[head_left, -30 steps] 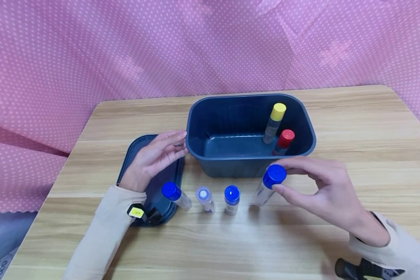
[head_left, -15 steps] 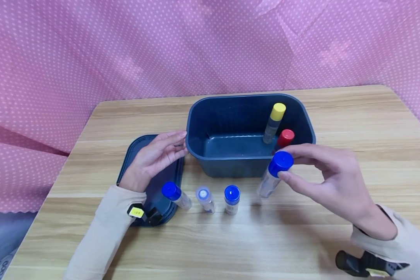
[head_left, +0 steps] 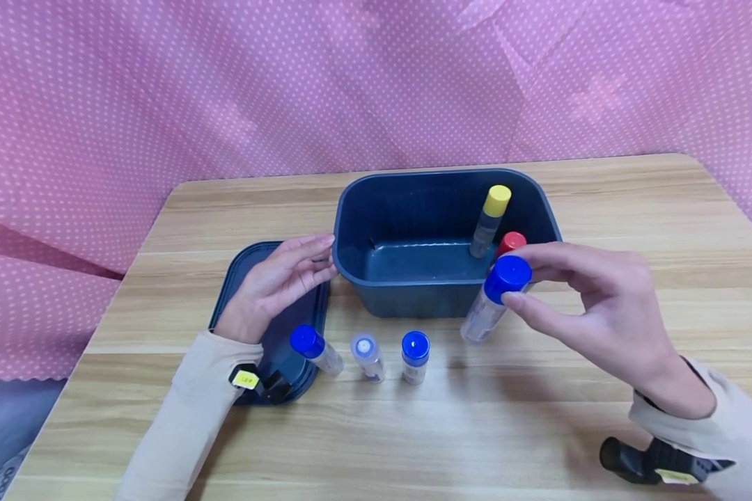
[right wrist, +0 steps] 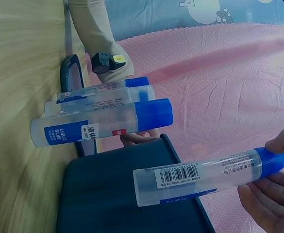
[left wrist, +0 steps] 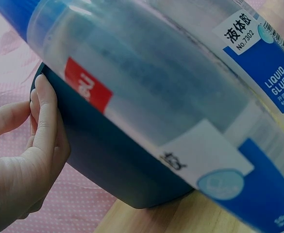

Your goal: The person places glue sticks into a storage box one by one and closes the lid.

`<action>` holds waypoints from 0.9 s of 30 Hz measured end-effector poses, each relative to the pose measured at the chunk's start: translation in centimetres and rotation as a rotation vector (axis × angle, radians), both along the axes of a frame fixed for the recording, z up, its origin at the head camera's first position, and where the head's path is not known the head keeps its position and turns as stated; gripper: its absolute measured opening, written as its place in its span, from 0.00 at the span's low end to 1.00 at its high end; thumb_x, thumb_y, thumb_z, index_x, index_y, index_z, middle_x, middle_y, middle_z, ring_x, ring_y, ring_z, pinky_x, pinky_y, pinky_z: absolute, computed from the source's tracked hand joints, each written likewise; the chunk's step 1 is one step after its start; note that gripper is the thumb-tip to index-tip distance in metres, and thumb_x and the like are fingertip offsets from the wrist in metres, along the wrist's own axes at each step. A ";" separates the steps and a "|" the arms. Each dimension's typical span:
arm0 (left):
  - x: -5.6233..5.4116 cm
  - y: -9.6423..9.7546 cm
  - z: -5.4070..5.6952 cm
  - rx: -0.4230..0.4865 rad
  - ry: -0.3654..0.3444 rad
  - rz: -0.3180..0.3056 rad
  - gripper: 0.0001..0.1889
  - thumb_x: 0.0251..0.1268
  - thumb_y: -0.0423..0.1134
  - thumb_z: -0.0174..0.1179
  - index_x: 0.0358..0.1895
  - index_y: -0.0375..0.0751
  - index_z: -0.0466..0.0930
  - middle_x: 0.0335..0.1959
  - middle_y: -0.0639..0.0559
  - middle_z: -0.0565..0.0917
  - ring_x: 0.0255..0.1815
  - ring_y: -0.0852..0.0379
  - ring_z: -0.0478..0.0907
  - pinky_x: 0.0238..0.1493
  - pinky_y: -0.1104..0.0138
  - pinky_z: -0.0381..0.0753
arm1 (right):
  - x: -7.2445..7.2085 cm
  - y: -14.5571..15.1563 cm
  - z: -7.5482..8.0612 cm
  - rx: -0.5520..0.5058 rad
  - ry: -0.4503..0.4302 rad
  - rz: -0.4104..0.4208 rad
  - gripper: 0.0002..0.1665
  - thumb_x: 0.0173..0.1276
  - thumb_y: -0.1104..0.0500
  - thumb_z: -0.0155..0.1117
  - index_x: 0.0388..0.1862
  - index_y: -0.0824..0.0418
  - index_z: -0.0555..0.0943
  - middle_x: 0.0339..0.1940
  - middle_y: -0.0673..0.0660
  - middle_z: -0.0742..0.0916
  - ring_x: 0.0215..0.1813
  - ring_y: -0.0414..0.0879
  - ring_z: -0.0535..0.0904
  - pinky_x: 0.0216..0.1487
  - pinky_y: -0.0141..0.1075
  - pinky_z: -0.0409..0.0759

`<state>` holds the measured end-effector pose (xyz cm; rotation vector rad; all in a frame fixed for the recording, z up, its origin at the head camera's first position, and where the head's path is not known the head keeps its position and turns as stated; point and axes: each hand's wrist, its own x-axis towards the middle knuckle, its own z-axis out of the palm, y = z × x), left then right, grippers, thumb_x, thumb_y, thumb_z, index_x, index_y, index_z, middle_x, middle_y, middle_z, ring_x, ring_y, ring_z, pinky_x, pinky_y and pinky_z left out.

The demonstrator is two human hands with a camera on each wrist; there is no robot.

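Note:
In the head view my right hand (head_left: pixel 608 313) pinches the blue cap of a clear liquid glue bottle (head_left: pixel 484 316). The bottle hangs tilted above the table, in front of the dark blue bin's (head_left: pixel 413 300) right half. With fairly straight fingers, my left hand (head_left: pixel 282 275) touches the bin's left end. Three more glue bottles stand in a row before the bin: a blue-capped one (head_left: pixel 307 341), one with a pale cap (head_left: pixel 367 355), and another blue-capped one (head_left: pixel 416 351). Inside the bin are a yellow-capped tube (head_left: pixel 496 203) and a red-capped tube (head_left: pixel 512 241), partly hidden.
A dark blue lid (head_left: pixel 288 351) lies flat left of the bin, under my left wrist. Wood-grain table (head_left: pixel 376 445) surrounds everything. A pink dotted cloth (head_left: pixel 351 83) hangs behind the table's far edge.
My right hand has lifted the glue bottle off the table and moved it up, right and slightly away, toward the bin's front rim. My left hand has stayed put.

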<state>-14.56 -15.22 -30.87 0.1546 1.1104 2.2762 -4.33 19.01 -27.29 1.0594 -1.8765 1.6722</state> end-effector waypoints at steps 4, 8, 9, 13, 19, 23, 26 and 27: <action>0.0 0.0 -0.1 0.004 0.010 -0.005 0.08 0.71 0.30 0.53 0.41 0.30 0.82 0.34 0.43 0.82 0.35 0.54 0.80 0.44 0.67 0.83 | -0.3 -0.1 0.1 -0.028 0.011 0.006 0.19 0.48 0.79 0.71 0.42 0.82 0.80 0.37 0.65 0.87 0.39 0.46 0.85 0.45 0.30 0.82; 0.0 0.0 -0.1 -0.006 0.021 -0.007 0.09 0.72 0.31 0.52 0.41 0.30 0.82 0.33 0.44 0.82 0.35 0.55 0.79 0.43 0.68 0.83 | -0.4 -0.1 0.1 -0.020 0.008 -0.011 0.19 0.49 0.77 0.72 0.42 0.82 0.80 0.38 0.65 0.88 0.39 0.46 0.86 0.45 0.30 0.82; 0.0 0.0 -0.1 -0.009 0.021 -0.006 0.09 0.72 0.31 0.52 0.41 0.30 0.82 0.33 0.44 0.82 0.35 0.55 0.79 0.43 0.68 0.83 | -0.4 -0.1 0.2 -0.020 0.008 -0.011 0.20 0.49 0.77 0.72 0.42 0.82 0.80 0.39 0.65 0.88 0.39 0.46 0.86 0.46 0.30 0.82; -0.1 -0.1 -0.1 -0.019 0.021 -0.003 0.09 0.72 0.31 0.52 0.41 0.30 0.82 0.34 0.44 0.82 0.35 0.55 0.79 0.44 0.68 0.83 | -0.6 0.1 0.2 -0.029 0.014 0.004 0.20 0.48 0.79 0.71 0.43 0.83 0.79 0.40 0.68 0.87 0.40 0.47 0.85 0.46 0.31 0.82; -0.1 -0.1 0.0 -0.015 0.012 -0.002 0.09 0.72 0.31 0.52 0.41 0.31 0.82 0.34 0.43 0.82 0.35 0.54 0.79 0.43 0.67 0.83 | -1.0 0.5 0.4 -0.035 0.017 0.024 0.22 0.46 0.82 0.69 0.44 0.84 0.78 0.39 0.71 0.86 0.40 0.48 0.85 0.46 0.32 0.83; -0.1 -0.1 0.0 -0.015 0.015 -0.001 0.09 0.72 0.31 0.52 0.41 0.31 0.81 0.33 0.44 0.82 0.35 0.54 0.79 0.43 0.68 0.83 | -1.1 0.7 0.6 -0.049 0.013 0.027 0.22 0.46 0.82 0.69 0.43 0.84 0.78 0.38 0.71 0.86 0.40 0.49 0.85 0.46 0.32 0.83; -0.1 0.0 -0.1 -0.014 0.015 -0.003 0.09 0.72 0.31 0.52 0.41 0.31 0.81 0.33 0.44 0.82 0.35 0.54 0.79 0.43 0.68 0.83 | -1.3 0.8 0.8 -0.070 0.011 0.031 0.23 0.45 0.82 0.69 0.43 0.85 0.77 0.38 0.72 0.85 0.40 0.50 0.85 0.46 0.33 0.83; -0.1 0.0 -0.1 -0.015 0.016 -0.003 0.09 0.72 0.31 0.52 0.41 0.31 0.81 0.33 0.44 0.82 0.35 0.54 0.79 0.43 0.68 0.83 | -1.4 0.8 0.9 -0.081 0.011 0.034 0.23 0.45 0.83 0.69 0.43 0.86 0.77 0.38 0.72 0.85 0.40 0.50 0.85 0.46 0.33 0.83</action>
